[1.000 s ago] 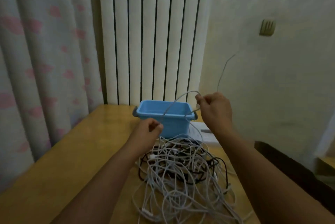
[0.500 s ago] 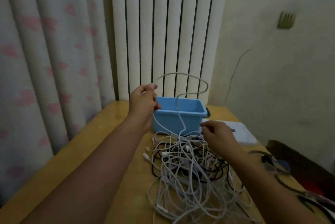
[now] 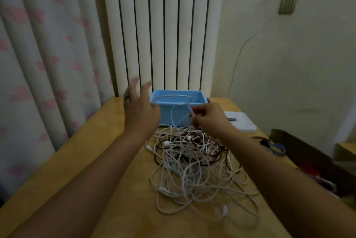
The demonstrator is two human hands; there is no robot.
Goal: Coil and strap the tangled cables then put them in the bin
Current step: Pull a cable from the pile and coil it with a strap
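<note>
Between both hands [image 3: 141, 114] [image 3: 209, 117], white cable [image 3: 172, 101] loops.

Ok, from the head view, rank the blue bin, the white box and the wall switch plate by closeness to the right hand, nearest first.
1. Blue bin: just left of and behind the right hand, which pinches a white cable.
2. White box: on the table, to its right.
3. Wall switch plate: high on the wall, far right.
</note>
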